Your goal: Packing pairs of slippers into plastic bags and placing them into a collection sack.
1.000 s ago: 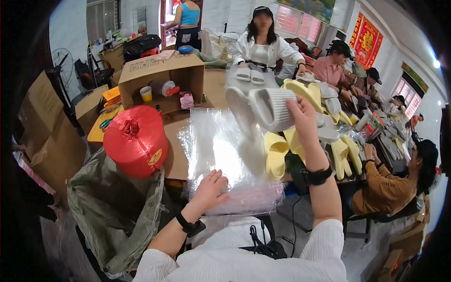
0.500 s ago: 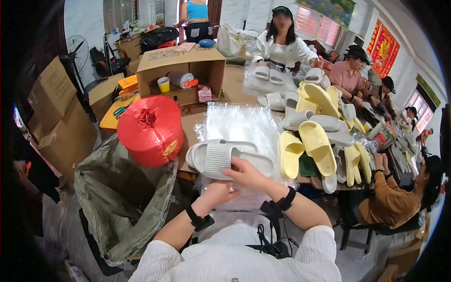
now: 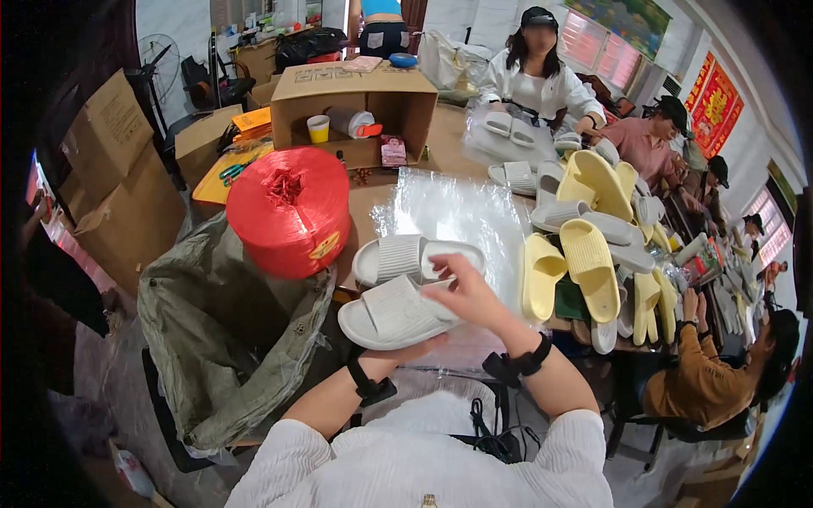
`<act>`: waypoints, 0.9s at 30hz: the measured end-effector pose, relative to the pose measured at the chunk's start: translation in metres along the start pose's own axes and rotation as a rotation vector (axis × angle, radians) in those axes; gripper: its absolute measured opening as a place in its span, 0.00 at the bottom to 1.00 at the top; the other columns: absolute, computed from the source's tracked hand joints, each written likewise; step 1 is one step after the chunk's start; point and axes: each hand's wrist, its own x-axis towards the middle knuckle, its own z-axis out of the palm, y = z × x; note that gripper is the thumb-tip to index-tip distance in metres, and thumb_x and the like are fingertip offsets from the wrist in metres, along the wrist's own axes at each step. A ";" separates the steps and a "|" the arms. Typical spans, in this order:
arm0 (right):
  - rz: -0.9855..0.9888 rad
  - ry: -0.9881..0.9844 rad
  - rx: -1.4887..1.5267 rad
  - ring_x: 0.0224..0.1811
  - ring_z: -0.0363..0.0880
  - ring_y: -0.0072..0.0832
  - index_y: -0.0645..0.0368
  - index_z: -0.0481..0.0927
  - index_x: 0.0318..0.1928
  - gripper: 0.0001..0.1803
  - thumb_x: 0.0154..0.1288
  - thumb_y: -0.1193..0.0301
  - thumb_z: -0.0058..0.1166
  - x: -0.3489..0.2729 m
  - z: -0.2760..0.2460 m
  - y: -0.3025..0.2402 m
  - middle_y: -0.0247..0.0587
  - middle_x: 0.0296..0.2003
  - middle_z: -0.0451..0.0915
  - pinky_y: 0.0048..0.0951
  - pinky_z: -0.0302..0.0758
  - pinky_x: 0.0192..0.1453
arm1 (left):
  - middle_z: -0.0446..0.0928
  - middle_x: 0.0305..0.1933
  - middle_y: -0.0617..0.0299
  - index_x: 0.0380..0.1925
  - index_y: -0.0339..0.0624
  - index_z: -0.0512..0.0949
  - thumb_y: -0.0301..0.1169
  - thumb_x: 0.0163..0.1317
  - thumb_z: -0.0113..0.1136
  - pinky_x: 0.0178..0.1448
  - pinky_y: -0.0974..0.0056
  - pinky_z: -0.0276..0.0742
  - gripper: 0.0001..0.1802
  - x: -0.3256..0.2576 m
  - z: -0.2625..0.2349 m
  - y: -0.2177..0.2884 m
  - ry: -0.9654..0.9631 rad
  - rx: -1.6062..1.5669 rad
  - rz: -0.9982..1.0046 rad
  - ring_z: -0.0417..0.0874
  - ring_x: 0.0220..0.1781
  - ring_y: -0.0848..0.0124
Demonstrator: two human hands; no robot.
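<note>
Both hands [image 3: 440,326] closed — white slipper [image 3: 391,315].

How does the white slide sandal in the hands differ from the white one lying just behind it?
The nearer white ribbed slide sandal is held by the left hand and right hand, tilted; the farther white slide sandal lies flat on the clear plastic sheet, untouched. Both share colour and ribbed strap.

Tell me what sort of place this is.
Probably a small workshop for packing slippers: piled yellow and white slippers, clear plastic bags, cardboard boxes, and several people seated round one table.
</note>
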 end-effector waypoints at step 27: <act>0.168 0.456 -0.719 0.38 0.77 0.54 0.68 0.76 0.41 0.17 0.57 0.67 0.58 -0.025 0.004 0.082 0.58 0.37 0.77 0.48 0.75 0.47 | 0.75 0.58 0.44 0.51 0.42 0.79 0.42 0.52 0.70 0.67 0.49 0.66 0.28 0.015 -0.009 0.001 -0.321 0.153 -0.095 0.71 0.61 0.43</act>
